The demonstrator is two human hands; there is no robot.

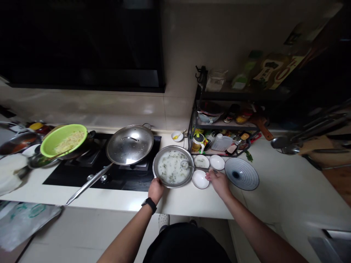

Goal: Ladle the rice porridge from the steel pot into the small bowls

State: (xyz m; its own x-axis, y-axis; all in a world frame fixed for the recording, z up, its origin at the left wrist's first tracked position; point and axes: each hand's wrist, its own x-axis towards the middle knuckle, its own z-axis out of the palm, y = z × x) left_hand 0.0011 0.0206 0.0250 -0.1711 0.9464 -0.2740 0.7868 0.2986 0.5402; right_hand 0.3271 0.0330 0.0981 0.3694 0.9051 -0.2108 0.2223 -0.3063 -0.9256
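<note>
A steel pot (pixel 164 180) of white soup with green bits (pixel 172 166) stands on the counter, right of the stove. My left hand (pixel 156 190), with a black band at the wrist, is closed on its near-left rim. Held in my right hand (pixel 218 180) is a ladle (pixel 186 165), its handle reaching left and its head down in the soup. Three small white bowls cluster between the pot and my right hand: a rear bowl (pixel 201 161) with some soup in it, another bowl (pixel 217 162) to its right, and a front bowl (pixel 200 179) by my fingertips.
Right of my hand sits a large blue-patterned bowl (pixel 241 174). On the stove are a lidded pan (pixel 129 145), its long handle jutting past the counter edge, and a green basin (pixel 49 141). A spice rack (pixel 225 127) and a small dish (pixel 177 136) stand behind.
</note>
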